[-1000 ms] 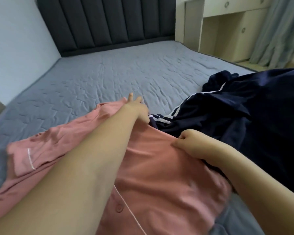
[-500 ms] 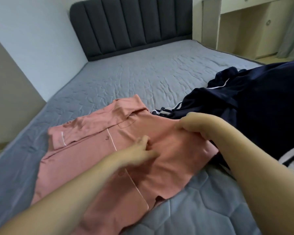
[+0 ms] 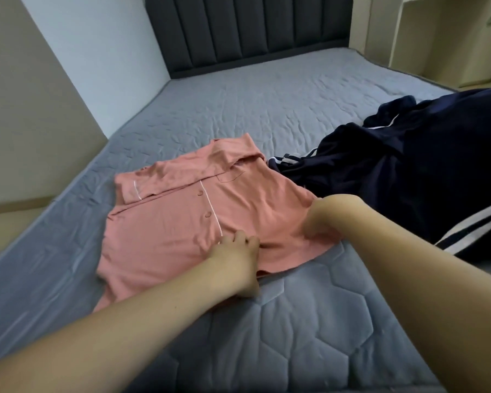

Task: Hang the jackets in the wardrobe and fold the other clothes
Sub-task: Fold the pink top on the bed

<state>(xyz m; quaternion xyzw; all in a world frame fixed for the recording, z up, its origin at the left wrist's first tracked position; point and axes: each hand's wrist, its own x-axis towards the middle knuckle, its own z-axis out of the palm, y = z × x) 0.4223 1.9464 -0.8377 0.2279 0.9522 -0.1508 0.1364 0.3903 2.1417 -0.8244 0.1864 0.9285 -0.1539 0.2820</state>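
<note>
my left hand lies on the pink shirt near its hem, fingers loosely bent and pressing, gripping nothing that i can see. my right hand curls onto the shirt's right edge; whether it pinches cloth i cannot tell. the shirt is spread on the bed, touching the navy jacket, which i judge could snag the fold.

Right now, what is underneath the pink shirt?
The pink shirt lies flat on the grey quilted bed cover, which shows all round it. Anything directly beneath the fabric is covered and cannot be seen.
</note>
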